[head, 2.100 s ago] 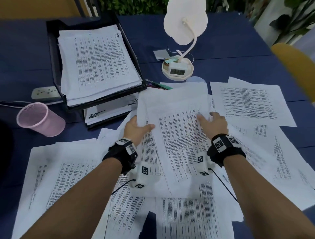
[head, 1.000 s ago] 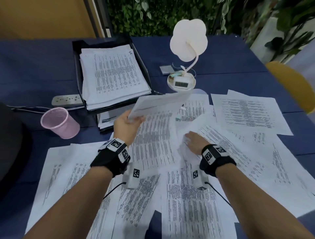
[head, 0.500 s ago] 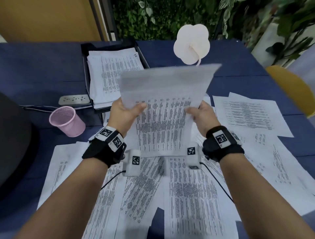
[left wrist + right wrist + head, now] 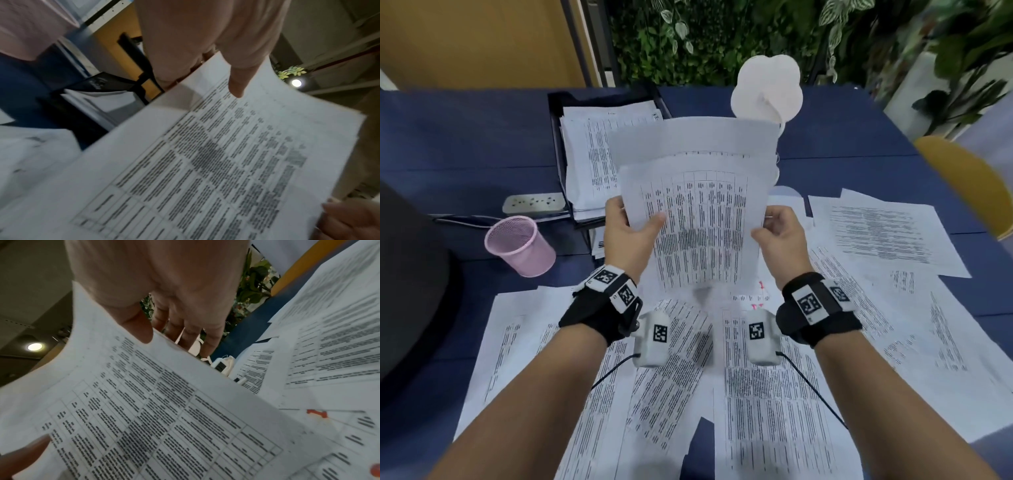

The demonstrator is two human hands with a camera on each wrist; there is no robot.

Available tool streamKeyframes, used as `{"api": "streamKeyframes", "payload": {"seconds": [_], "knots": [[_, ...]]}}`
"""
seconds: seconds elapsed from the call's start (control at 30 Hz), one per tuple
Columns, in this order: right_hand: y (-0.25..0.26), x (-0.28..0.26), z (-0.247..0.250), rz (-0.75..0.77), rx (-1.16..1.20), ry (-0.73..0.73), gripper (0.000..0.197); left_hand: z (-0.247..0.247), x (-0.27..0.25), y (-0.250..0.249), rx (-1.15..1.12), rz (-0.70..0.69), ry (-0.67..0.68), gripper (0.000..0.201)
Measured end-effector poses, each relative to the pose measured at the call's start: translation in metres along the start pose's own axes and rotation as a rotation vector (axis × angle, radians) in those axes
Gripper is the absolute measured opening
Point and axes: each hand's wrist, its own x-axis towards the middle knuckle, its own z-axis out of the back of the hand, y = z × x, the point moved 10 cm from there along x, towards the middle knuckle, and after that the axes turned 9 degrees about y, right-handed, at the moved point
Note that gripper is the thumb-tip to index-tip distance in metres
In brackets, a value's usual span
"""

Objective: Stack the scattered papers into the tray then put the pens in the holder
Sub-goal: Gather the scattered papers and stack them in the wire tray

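A small sheaf of printed papers [image 4: 702, 205] stands upright in the air over the table's middle. My left hand [image 4: 635, 224] pinches its left edge, thumb on the front; my right hand [image 4: 774, 228] pinches the right edge. The wrist views show the same sheaf [image 4: 216, 154] [image 4: 144, 410] with thumbs on the printed face. Behind it, at the back left, the black tray [image 4: 556, 126] holds a stack of papers [image 4: 589, 150]. Many loose papers [image 4: 767, 394] cover the table's near half. The pink mesh holder [image 4: 520, 245] stands at the left. No pens show.
A white flower-shaped lamp [image 4: 767, 89] with a clock base stands behind the held sheaf. A power strip [image 4: 534, 204] lies left of the tray. A yellow chair back [image 4: 969, 181] is at the right, a dark chair [image 4: 410, 274] at the left.
My left hand lifted sheets off the table, the right hand joined on the other edge, and both have raised the sheaf upright and higher, squaring it between them.
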Motion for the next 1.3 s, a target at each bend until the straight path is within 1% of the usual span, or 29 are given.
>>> {"api": "streamKeyframes", "payload": {"seconds": [0.1, 0.17, 0.2, 0.37, 0.47, 0.6, 0.67, 0.73, 0.8, 0.87, 0.93, 1.03, 1.13, 1.2, 1.3], "knots": [[-0.011, 0.002, -0.009, -0.059, 0.007, 0.068, 0.026, 0.001, -0.003, 0.018, 0.010, 0.085, 0.052, 0.038], [-0.013, 0.002, -0.018, -0.082, 0.023, 0.115, 0.032, -0.007, -0.006, 0.022, -0.015, 0.129, 0.115, 0.036], [-0.013, 0.001, -0.019, -0.077, 0.035, 0.115, 0.034, -0.011, -0.007, 0.021, -0.028, 0.127, 0.131, 0.037], [0.006, 0.003, -0.009, 0.017, 0.111, 0.028, 0.041, -0.010, 0.001, -0.005, -0.042, 0.039, 0.131, 0.042], [0.020, 0.007, 0.000, 0.066, 0.122, -0.013, 0.035, -0.004, 0.008, -0.028, -0.049, -0.055, 0.100, 0.041], [0.036, 0.011, 0.002, 0.132, 0.147, -0.036, 0.033, -0.015, 0.015, -0.044, -0.045, -0.080, 0.103, 0.036], [0.045, 0.008, 0.001, 0.162, 0.120, -0.047, 0.030, -0.022, 0.015, -0.051, -0.047, -0.106, 0.119, 0.038], [0.055, 0.005, 0.000, 0.200, 0.098, -0.068, 0.029, -0.027, 0.015, -0.056, 0.001, -0.130, 0.120, 0.043], [0.062, 0.003, 0.002, 0.228, 0.079, -0.108, 0.031, -0.033, 0.013, -0.063, 0.013, -0.200, 0.123, 0.047], [0.063, 0.002, 0.006, 0.239, 0.065, -0.150, 0.027, -0.033, 0.012, -0.065, 0.047, -0.229, 0.095, 0.046], [0.055, 0.002, 0.007, 0.221, 0.053, -0.168, 0.022, -0.027, 0.013, -0.053, 0.072, -0.199, 0.051, 0.040], [0.030, 0.001, 0.008, 0.148, 0.050, -0.155, 0.027, -0.020, 0.013, -0.026, 0.141, -0.117, 0.043, 0.028], [-0.007, 0.003, 0.004, 0.021, 0.024, -0.088, 0.030, -0.026, 0.011, 0.009, 0.169, -0.010, 0.141, 0.024], [-0.029, 0.002, 0.001, -0.069, -0.008, -0.043, 0.031, -0.027, 0.008, 0.018, 0.187, 0.008, 0.157, 0.022], [-0.042, 0.000, 0.006, -0.088, -0.010, -0.062, 0.019, -0.020, 0.008, 0.025, 0.178, 0.019, 0.136, 0.020]]}}
